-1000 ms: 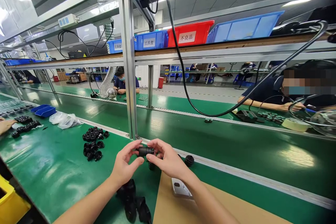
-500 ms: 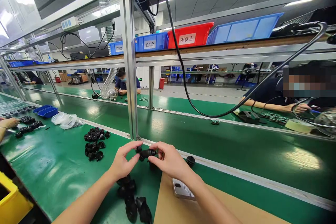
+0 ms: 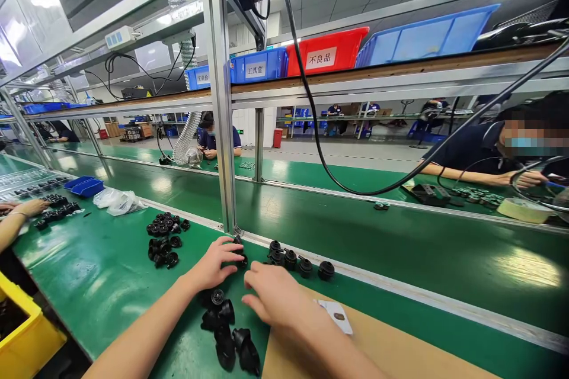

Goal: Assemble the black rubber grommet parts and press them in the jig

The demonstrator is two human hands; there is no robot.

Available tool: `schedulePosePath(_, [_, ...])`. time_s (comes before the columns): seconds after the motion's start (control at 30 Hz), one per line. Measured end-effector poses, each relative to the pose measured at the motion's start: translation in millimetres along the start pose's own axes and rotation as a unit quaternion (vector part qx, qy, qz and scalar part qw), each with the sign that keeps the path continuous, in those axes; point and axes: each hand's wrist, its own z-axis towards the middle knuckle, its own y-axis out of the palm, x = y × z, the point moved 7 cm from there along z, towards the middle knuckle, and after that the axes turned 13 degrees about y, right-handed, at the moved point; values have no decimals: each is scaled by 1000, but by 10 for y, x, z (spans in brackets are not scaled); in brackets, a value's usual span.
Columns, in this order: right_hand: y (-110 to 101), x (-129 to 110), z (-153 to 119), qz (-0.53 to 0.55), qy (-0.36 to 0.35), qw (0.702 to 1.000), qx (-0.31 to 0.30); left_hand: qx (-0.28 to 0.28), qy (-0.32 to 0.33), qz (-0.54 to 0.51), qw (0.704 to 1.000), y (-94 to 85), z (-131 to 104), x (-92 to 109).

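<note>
My left hand (image 3: 216,266) is beside the foot of the metal post, its thumb apart from its fingers. The fingertips are at small black round parts (image 3: 242,260), partly hidden behind them; no grip on a part shows. To its right, my right hand (image 3: 278,296) is low over the edge of the brown board, thumb and forefinger parted with nothing seen between them. Beyond it, several black parts (image 3: 304,266) stand in a row along the metal rail. Larger black curved pieces (image 3: 224,346) lie on the green mat below my left hand.
A metal plate (image 3: 338,315) lies on the brown board (image 3: 377,355). More black parts (image 3: 164,240), plastic bags (image 3: 120,201) and blue trays (image 3: 84,186) are to the left, near another person's hand (image 3: 33,207). A yellow bin (image 3: 31,320) is lower left; a post (image 3: 222,130) rises ahead.
The black piece between my hands is no longer seen there. My right hand has lowered and moved slightly nearer, uncovering the row of parts. The view has shifted slightly.
</note>
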Motion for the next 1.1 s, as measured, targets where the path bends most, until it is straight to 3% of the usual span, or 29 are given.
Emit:
schedulePosePath(0.17, [208,-302,-52,32,-29,999,-1,-5,-35,-20,999,-230,-23,-30])
schedulePosePath(0.3, [322,-317,-48,119,-62,990,-37,-127,-57,-81,987,-362,-140,26])
schedulePosePath(0.4, [381,-288,-6,175,-59,981,-58,-222,-61,-117,966,-329,-243,65])
schedulePosePath(0.47, [434,-282,28,177,-47,981,-60,-255,-63,-123,957,-276,-283,54])
schedulePosePath(0.6, [473,-258,50,172,-35,983,-54,-275,-66,-115,952,-152,-292,-7])
schedulePosePath(0.73, [255,-79,65,230,-17,972,-38,-269,-43,-157,949,-6,-238,57])
schedulePosePath(0.8, [53,72,107,376,2,926,-19,-245,-46,-167,954,54,-199,84])
schedulePosePath(0.9, [-126,329,193,576,61,815,4,-194,-76,-154,966,105,-160,58])
schedulePosePath(1.0, [-139,490,248,637,110,762,14,-152,-106,-126,975,95,-158,10])
schedulePosePath(1.1, [-122,603,265,683,136,717,29,-154,-107,-94,978,66,-176,0])
